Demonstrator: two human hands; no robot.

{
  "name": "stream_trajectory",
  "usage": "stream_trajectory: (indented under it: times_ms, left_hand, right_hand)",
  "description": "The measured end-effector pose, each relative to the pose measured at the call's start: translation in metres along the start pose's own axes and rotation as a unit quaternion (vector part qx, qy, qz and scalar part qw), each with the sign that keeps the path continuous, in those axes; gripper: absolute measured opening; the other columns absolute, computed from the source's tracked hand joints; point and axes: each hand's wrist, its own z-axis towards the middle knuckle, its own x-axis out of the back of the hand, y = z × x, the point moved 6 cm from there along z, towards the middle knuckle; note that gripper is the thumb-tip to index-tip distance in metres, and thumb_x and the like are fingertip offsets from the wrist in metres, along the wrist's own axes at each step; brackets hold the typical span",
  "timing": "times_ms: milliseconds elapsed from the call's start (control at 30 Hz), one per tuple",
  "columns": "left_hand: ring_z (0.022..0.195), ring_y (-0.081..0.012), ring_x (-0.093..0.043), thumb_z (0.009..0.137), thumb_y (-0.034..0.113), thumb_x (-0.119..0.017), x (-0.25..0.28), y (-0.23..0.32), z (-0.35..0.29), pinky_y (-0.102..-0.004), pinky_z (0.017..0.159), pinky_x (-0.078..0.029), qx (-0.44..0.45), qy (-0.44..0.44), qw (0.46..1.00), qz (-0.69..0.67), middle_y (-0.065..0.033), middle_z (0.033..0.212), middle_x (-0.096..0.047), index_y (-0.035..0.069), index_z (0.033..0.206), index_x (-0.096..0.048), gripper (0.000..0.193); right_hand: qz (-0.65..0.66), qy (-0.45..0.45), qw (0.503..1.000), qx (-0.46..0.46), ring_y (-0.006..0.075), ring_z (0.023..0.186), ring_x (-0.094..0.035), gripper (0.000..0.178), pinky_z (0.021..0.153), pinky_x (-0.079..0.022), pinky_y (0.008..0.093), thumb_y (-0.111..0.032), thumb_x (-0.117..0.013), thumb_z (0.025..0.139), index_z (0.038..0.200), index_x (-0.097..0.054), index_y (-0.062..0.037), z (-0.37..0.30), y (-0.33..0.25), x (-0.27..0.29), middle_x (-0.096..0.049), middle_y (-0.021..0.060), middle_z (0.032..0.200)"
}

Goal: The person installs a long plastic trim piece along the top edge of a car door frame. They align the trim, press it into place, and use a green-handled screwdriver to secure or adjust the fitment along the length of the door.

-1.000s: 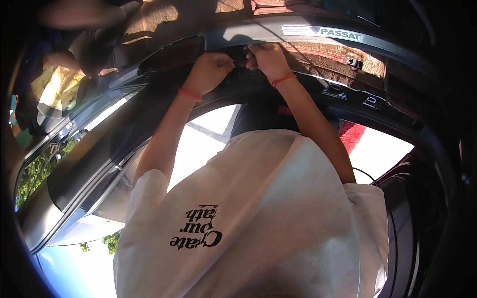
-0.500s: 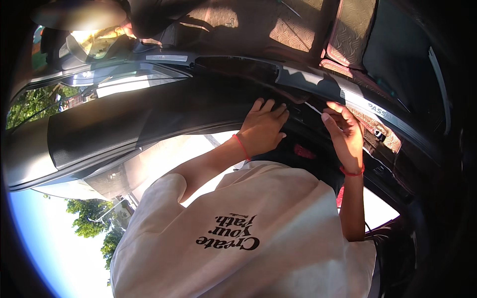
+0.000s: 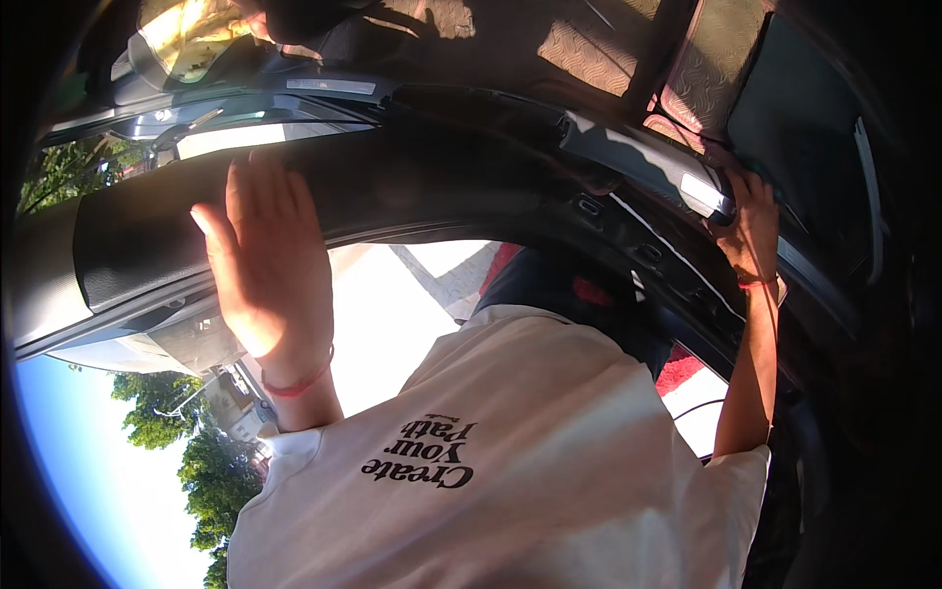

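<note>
My left hand (image 3: 270, 255) is raised over a long dark padded panel (image 3: 412, 196) of the car. Its fingers are stretched out and nothing is in them. At the right, my right hand (image 3: 752, 226) has its fingers bent round the end of a grey door sill trim strip (image 3: 638, 167), beside a bright patch on it. Part of that end is hidden under the fingers. Below the strip, the dark sill (image 3: 677, 265) shows oval slots (image 3: 648, 253). A thin white line runs along it; whether it is a wire or an edge I cannot tell.
Patterned tan floor mats (image 3: 589, 59) lie inside the car beyond the sill. A light plate (image 3: 332, 86) sits at the far left. Red fabric (image 3: 677, 371) shows beside my dark trousers. Trees (image 3: 221, 481) stand outside at the left.
My left hand has left the dark panel near the middle and moved left, opening flat. My right hand has moved right and forward onto the end of the trim strip.
</note>
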Motion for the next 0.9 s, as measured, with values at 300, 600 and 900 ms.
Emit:
stream_trajectory:
  times_ms: [300,600,900]
  left_hand:
    - [0.128,-0.0322,-0.051,0.109,0.049,-0.05,-0.012,-0.01,0.082,-0.0434,0.114,-0.039,-0.05,0.031,0.997,0.046,-0.0232,0.141,-0.05,-0.006,0.144,-0.041,0.067]
    - [0.092,-0.0267,-0.058,0.112,0.046,-0.038,-0.079,-0.084,-0.039,-0.0445,0.098,-0.046,-0.078,-0.22,0.972,0.013,-0.014,0.096,-0.058,-0.001,0.114,-0.054,0.05]
    - [0.087,-0.0307,-0.061,0.096,0.017,-0.06,-0.132,-0.168,-0.1,-0.0448,0.082,-0.05,-0.348,-0.408,0.732,0.42,-0.0191,0.092,-0.059,-0.002,0.098,-0.061,0.019]
  right_hand:
    - [0.021,0.003,0.999,0.038,0.0381,0.113,-0.06,0.081,0.099,-0.051,0.0457,-0.018,-0.095,0.051,0.125,-0.065,-0.0084,0.005,0.005,-0.013,-0.064,0.0147,0.122]
    - [0.099,-0.015,0.995,0.011,0.0379,0.116,-0.063,0.08,0.099,-0.053,0.0456,-0.012,-0.095,0.053,0.127,-0.065,-0.0054,-0.008,-0.014,0.014,-0.065,0.0169,0.124]
    - [0.061,0.023,0.996,0.067,0.0378,0.102,-0.072,0.069,0.086,-0.057,0.0405,-0.008,-0.09,0.056,0.122,-0.072,-0.0016,0.01,-0.067,0.158,-0.073,0.0228,0.112]
